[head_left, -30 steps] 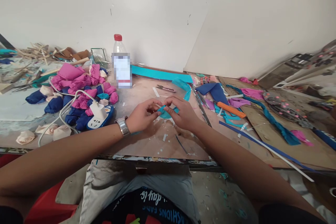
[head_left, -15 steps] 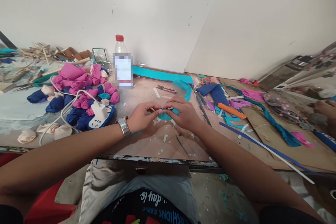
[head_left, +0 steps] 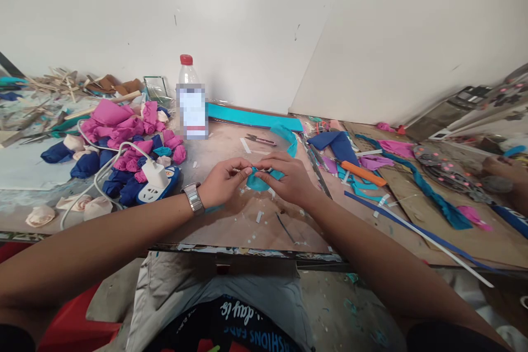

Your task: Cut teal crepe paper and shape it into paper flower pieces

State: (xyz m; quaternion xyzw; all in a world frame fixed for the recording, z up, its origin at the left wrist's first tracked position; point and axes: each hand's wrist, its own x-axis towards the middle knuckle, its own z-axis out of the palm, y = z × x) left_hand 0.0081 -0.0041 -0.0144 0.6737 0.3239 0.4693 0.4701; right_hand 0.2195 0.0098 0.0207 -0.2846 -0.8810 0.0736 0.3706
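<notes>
Both my hands meet over the middle of the worktable [head_left: 231, 220]. My left hand [head_left: 225, 181], with a metal watch [head_left: 193, 198] on the wrist, pinches one side of a small teal fabric piece [head_left: 259, 180]. My right hand [head_left: 286, 179] pinches its other side, fingers curled over it. The fabric sits just above the table, partly hidden by my fingers.
A pile of pink, blue and cream fabric rolls [head_left: 124, 148] and a power strip with a white charger [head_left: 159, 181] lie left. A plastic bottle [head_left: 191, 102], teal strips [head_left: 256, 118], small snips [head_left: 259, 139], an orange cutter [head_left: 363, 172] and scraps lie behind and right. Another person's hand [head_left: 505, 168] is far right.
My fingers have shifted slightly on the teal piece, pressing it closer together. Another person's hand has come into view at the far right.
</notes>
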